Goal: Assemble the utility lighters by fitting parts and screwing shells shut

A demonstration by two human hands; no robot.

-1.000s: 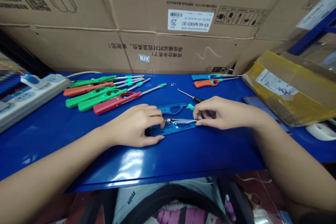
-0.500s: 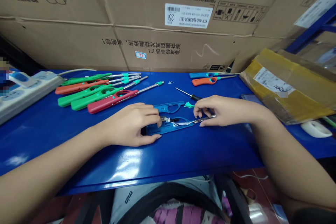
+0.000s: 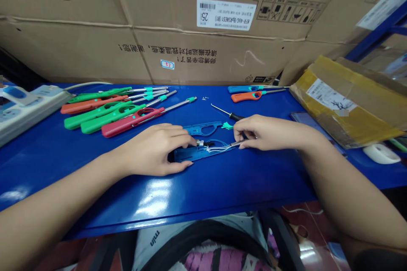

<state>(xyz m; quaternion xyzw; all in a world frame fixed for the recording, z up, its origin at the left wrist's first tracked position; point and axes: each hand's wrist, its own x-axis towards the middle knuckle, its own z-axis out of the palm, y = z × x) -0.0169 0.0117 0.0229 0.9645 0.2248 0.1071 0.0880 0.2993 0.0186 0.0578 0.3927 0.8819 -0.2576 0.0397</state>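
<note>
An opened blue lighter casing half (image 3: 190, 155) lies on the table, with white wires (image 3: 218, 149) and a small metal-and-white part in it. My left hand (image 3: 160, 148) grips its left end, thumb along the near edge and fingertips at the inner part. Between the thumb and fingers of my right hand (image 3: 259, 133) is a metal lighter tube (image 3: 237, 143), held at the casing's right end. Just behind lies the other blue casing half (image 3: 200, 129), beside a small green trigger piece (image 3: 227, 125). A black-handled tool with a thin bent tip (image 3: 221, 110) rests behind my right hand.
Several long-nosed lighters, among them a red one (image 3: 133, 123), lie at the left near a power strip (image 3: 30, 103). Blue and orange lighters (image 3: 246, 96) lie at the back. A yellow-taped box (image 3: 346, 106) and white mouse (image 3: 381, 153) are right; a large carton (image 3: 104, 55) stands behind.
My right hand has moved slightly left, bringing the metal tube closer to the casing's right end. My left fingertips have shifted a little on the inner part. The camera view has shifted slightly.
</note>
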